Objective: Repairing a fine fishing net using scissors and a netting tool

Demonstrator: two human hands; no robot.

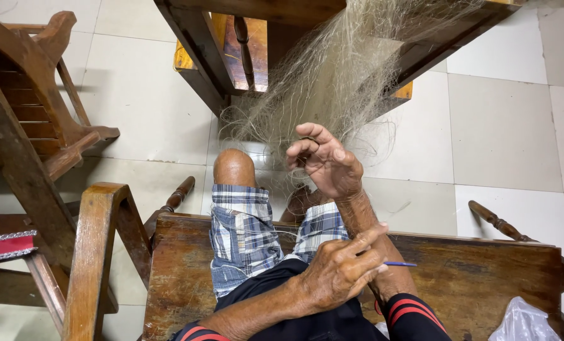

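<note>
Holding a thin blue needle [399, 264] pinched in my left hand [339, 271]; right hand [326, 164] w/ fingers half-curled into pale fishing net [332, 82].

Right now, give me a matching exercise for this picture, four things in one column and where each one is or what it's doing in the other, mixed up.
Things:
1. fishing net
2. right hand
3. left hand
4. clear plastic bag

Places or states:
A. pinches a thin blue tool
B. lies at the bench's right end
C. hangs from the wooden chair ahead
D. raised, fingers curled at the net's strands

Pairs: 1-C, 2-D, 3-A, 4-B
</note>
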